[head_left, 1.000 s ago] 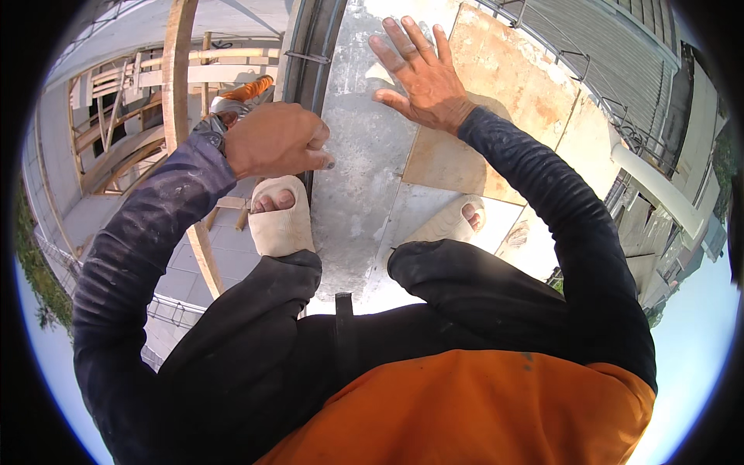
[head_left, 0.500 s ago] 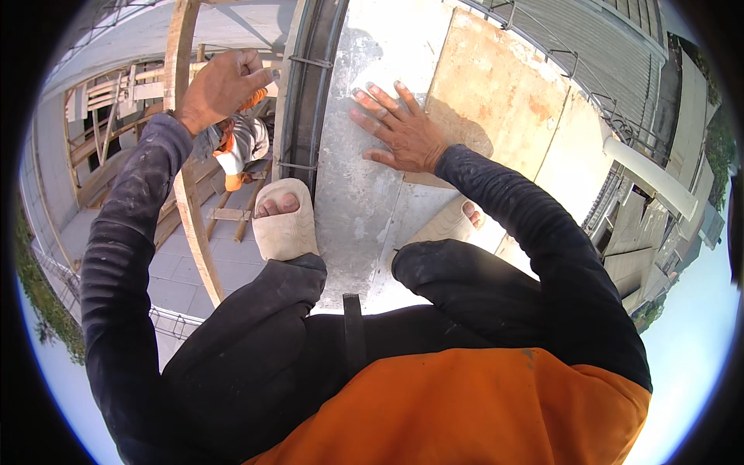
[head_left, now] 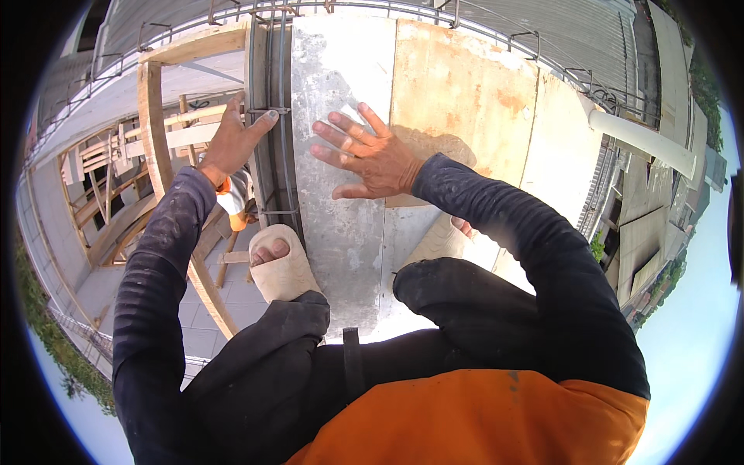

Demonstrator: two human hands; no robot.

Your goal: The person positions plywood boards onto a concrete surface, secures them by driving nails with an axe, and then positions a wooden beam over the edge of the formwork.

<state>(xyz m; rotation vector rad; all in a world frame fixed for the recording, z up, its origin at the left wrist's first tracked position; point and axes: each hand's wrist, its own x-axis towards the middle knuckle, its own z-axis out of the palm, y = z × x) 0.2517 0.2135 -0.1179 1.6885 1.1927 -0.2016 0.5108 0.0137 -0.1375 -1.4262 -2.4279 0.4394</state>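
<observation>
My left hand (head_left: 226, 146) is at the outer board (head_left: 256, 163) of a narrow channel. Its thumb is spread away from the fingers and reaches across the board's top edge toward a steel stirrup (head_left: 273, 111). Dark rebar (head_left: 283, 159) runs lengthwise inside this channel. My right hand (head_left: 372, 155) is open, palm down, its fingers spread over a grey, whitish-stained sheet (head_left: 333, 225); whether the palm touches it I cannot tell. Nothing shows in that hand. Both my feet, in beige slides (head_left: 284, 267), are on the sheet's near part, the left one beside the channel.
A timber frame (head_left: 155, 124) stands left of the channel, above a drop to a lower tiled floor (head_left: 203, 314). A co-worker's sleeve (head_left: 234, 200) shows down there, partly hidden. Brown-stained panel (head_left: 465, 77), white pipe (head_left: 643, 143) and corrugated roofing (head_left: 573, 39) lie to the right and beyond.
My left hand has moved right and down from beside the timber to the channel's board. My right hand has shifted slightly left in the picture, still spread. The view has tilted farther ahead.
</observation>
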